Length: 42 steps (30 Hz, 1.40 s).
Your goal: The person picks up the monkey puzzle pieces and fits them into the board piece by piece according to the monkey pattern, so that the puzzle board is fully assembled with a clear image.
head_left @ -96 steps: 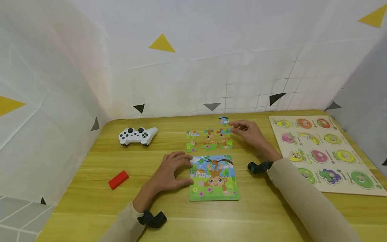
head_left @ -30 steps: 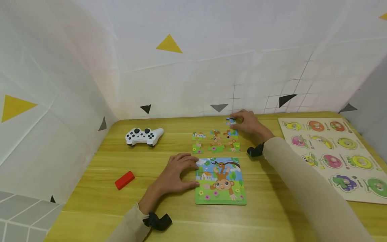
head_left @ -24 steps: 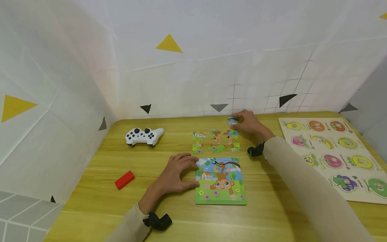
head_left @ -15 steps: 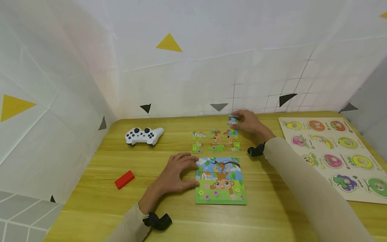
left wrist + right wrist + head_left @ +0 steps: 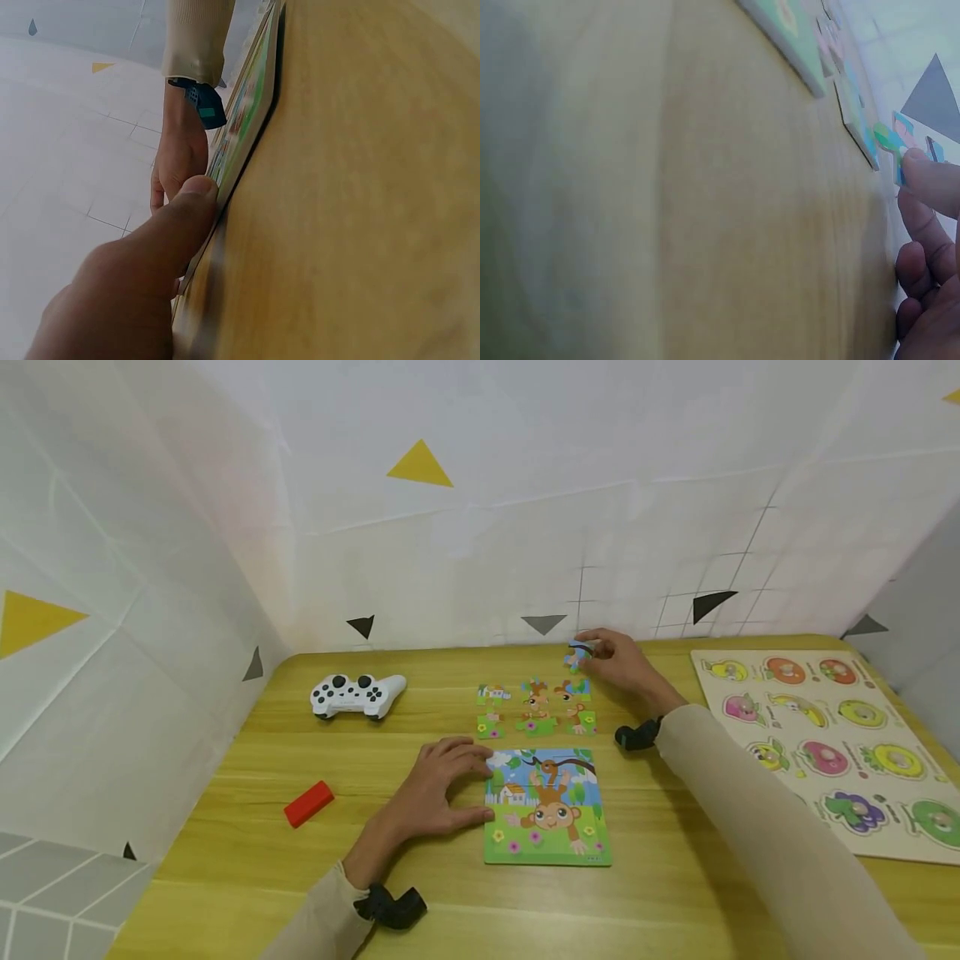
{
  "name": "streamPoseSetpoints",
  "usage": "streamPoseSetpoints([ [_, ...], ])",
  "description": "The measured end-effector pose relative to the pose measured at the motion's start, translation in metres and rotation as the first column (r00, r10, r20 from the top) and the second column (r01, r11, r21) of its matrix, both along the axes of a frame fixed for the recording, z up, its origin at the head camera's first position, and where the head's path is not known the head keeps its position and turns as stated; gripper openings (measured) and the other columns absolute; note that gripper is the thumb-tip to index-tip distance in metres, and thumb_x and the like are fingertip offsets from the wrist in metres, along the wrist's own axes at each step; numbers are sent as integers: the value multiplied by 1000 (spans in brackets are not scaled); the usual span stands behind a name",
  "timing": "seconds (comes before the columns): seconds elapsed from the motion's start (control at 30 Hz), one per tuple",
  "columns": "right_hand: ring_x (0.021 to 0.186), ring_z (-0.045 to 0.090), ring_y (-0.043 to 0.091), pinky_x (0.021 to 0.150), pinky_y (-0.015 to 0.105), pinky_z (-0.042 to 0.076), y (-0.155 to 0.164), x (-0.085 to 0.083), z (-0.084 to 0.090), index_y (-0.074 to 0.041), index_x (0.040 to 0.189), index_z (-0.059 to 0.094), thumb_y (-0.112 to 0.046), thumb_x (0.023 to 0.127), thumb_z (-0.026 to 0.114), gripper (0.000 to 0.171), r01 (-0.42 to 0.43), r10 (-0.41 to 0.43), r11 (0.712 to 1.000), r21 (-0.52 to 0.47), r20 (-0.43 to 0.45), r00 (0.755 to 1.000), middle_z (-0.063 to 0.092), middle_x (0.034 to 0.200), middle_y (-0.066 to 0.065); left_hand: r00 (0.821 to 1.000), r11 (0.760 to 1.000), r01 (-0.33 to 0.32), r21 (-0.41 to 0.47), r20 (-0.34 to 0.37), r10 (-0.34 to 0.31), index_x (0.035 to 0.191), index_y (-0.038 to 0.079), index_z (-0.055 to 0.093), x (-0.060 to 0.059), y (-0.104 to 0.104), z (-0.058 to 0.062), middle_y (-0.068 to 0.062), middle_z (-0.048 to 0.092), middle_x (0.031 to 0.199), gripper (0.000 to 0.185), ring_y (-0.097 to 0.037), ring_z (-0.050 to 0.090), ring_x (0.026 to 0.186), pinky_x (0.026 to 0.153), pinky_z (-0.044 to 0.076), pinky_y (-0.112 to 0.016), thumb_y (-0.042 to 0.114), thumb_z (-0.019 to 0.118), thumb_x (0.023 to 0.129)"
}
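Observation:
My right hand pinches a small jigsaw piece with blue sky and a dark branch, at the far side of the table. In the right wrist view, thumb and finger hold that piece tilted up. Below it lie several jigsaw pieces showing parts of a monkey, partly lined up in two rows. Nearer me is a square monkey picture board. My left hand touches its left edge with spread, relaxed fingers; in the left wrist view the thumb rests on the board's edge.
A wooden fruit peg puzzle lies along the right side. On the left are a white game controller and a red block. A white patterned sheet rises behind the wooden table.
Over the last seconds my right hand has reached the branch piece and pinched it. The piece has since tilted and lifted slightly. My left hand stays by the board.

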State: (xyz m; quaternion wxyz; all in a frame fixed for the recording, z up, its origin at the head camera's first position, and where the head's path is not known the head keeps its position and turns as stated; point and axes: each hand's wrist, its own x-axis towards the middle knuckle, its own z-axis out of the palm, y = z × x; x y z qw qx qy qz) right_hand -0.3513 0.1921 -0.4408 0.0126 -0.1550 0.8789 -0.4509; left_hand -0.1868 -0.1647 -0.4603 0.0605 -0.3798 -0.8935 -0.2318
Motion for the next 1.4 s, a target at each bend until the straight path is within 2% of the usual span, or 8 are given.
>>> streamPoseSetpoints([
  [0.2,78,53,24,70,35,42,3,2,-4,-14,129,56,-21,93,64,37,68,-68,997,-40,3,998,63,94,17,1000,1000,6,1,-1,-6,115,31,62,0,1,1,8,52,141,46,-23,39,138,104,29,-51,63,64,81],
  [0.47,74,59,17,68,28,45,8,7,-9,-9,121,61,-27,90,68,36,151,-155,984,-91,-37,987,67,91,15,1000,1000,-3,-3,4,3,115,33,62,0,0,-1,10,51,142,47,-22,38,139,104,29,-50,66,62,81],
  [0.63,79,64,31,62,25,47,7,24,4,-6,124,63,-19,92,67,35,135,-147,976,-170,-57,988,70,94,24,1000,1000,4,2,-12,-4,115,34,61,-1,1,-2,10,52,141,46,-22,38,138,102,29,-50,65,64,81],
  [0.73,84,63,41,61,28,50,6,35,14,-3,126,61,-14,93,63,35,120,-138,973,-198,-81,987,68,97,28,1000,1000,6,2,-15,-6,114,34,61,-1,1,-2,10,52,140,46,-23,39,138,101,30,-49,64,64,80],
  [0.83,83,61,44,61,31,51,8,44,19,-4,129,60,-13,95,61,35,119,-142,972,-202,-108,984,66,99,28,1000,1000,7,2,-13,-7,115,34,62,-1,1,-2,11,52,141,46,-23,39,138,102,29,-49,64,64,81],
  [1.13,71,56,41,56,23,45,13,55,24,-3,127,61,-11,95,60,33,131,-171,972,-193,-208,963,67,93,26,1000,1000,2,-1,3,-2,115,33,62,-1,2,0,10,52,140,46,-22,38,138,103,29,-50,64,65,80],
  [1.3,65,53,29,54,21,38,11,62,29,-4,125,64,-10,93,63,32,128,-172,976,-178,-255,952,68,88,24,1000,1000,-1,-4,6,1,115,33,62,1,1,0,9,52,141,46,-22,38,138,103,29,-50,63,66,80],
  [1.4,61,51,22,52,23,37,10,68,33,-4,124,64,-10,93,63,32,118,-158,979,-167,-249,956,67,87,24,1000,1000,-1,-3,11,1,115,33,62,1,1,0,9,52,141,46,-23,38,139,103,29,-50,62,66,80],
])
